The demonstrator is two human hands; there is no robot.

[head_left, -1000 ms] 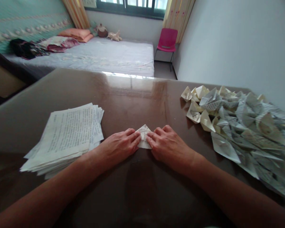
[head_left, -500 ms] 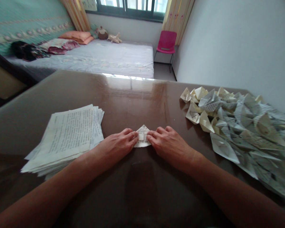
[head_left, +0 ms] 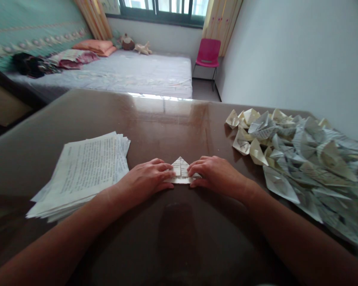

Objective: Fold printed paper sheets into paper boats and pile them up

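Note:
A small folded sheet of printed paper lies on the table before me, its pointed top facing away. A seam runs down its middle and a straight strip lies along its lower edge. My left hand is closed on the left side, fingers on top and thumb at the bottom edge. On the right side, my right hand grips the same paper in a similar way. The fingers hide both outer corners of the paper.
A stack of printed sheets sits left of my left forearm. Many folded paper boats are heaped on the right of the glossy brown table. Beyond it stand a bed and a pink chair.
My hands have shifted their hold, and both thumbs now lie at the paper's lower edge. That edge looks straighter, with a strip along it. The stack and the heap stay put.

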